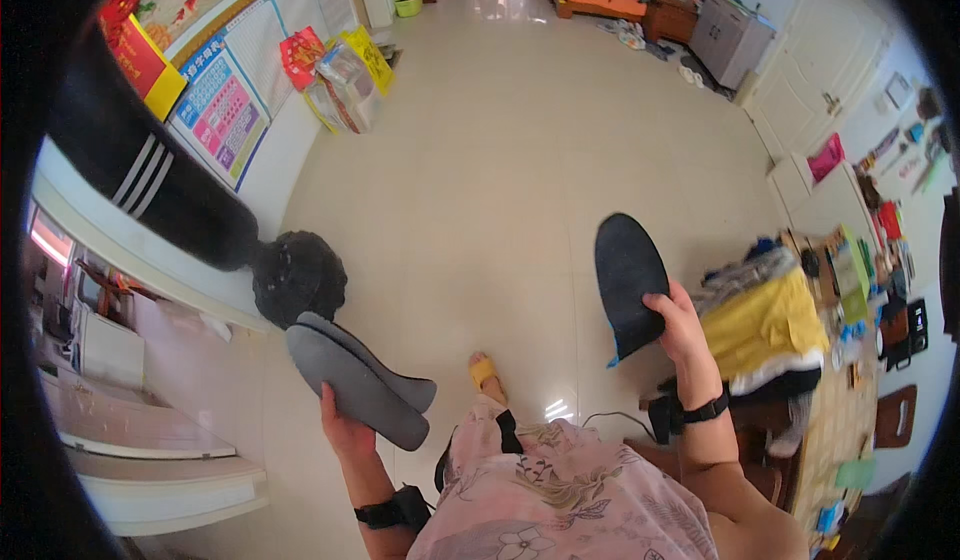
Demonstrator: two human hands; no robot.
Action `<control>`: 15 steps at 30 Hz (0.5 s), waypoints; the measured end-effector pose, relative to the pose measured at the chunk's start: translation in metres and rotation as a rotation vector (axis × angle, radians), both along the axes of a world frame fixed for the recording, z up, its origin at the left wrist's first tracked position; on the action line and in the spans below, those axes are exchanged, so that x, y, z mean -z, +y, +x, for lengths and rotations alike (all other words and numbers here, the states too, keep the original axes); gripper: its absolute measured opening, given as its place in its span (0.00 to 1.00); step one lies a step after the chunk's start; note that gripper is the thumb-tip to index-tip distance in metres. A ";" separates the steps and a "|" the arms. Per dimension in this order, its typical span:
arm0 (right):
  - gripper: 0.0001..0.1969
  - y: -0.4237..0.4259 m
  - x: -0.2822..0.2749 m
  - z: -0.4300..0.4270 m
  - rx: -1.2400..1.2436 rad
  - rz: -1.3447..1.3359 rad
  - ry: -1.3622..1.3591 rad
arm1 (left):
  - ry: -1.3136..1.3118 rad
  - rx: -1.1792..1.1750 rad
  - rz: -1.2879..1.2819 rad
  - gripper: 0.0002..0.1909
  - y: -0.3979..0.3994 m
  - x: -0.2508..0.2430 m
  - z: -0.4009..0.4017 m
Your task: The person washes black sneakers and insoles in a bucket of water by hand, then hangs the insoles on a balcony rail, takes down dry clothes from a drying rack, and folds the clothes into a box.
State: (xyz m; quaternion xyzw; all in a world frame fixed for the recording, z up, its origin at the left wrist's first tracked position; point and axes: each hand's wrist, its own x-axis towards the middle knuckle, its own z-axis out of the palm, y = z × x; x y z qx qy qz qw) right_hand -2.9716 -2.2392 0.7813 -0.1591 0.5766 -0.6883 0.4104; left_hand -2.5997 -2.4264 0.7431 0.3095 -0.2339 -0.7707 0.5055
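Two grey insoles (pixel 358 386) with dark edges lie partly one over the other in my left hand (pixel 351 431), which grips them near the middle. My right hand (pixel 681 327) pinches a black insole (pixel 628 282), thumb on its upper face. A thin blue edge shows along this insole's lower left side. Both hands are held apart in front of me, above the tiled floor. The undersides of the insoles and most of my left fingers are hidden.
A black punching bag (pixel 187 185) on a dark base (pixel 298 278) stands at the left. Clothes, with a yellow garment (pixel 761 327) among them, hang close by my right arm. Beyond them is a cluttered wooden table (pixel 832 440). Shopping bags (pixel 341 83) rest by the left wall.
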 end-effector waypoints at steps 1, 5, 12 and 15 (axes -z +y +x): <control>0.21 -0.016 0.005 -0.018 0.056 0.017 0.001 | 0.006 -0.021 0.005 0.27 -0.023 -0.003 -0.020; 0.24 -0.031 0.021 -0.103 0.245 0.077 0.100 | 0.008 0.091 0.045 0.26 -0.125 -0.020 -0.134; 0.19 -0.092 0.044 -0.204 0.491 0.112 -0.010 | 0.025 0.373 0.065 0.27 -0.281 -0.020 -0.320; 0.18 -0.136 0.060 -0.267 0.530 0.049 -0.082 | 0.022 0.409 0.050 0.26 -0.337 -0.030 -0.392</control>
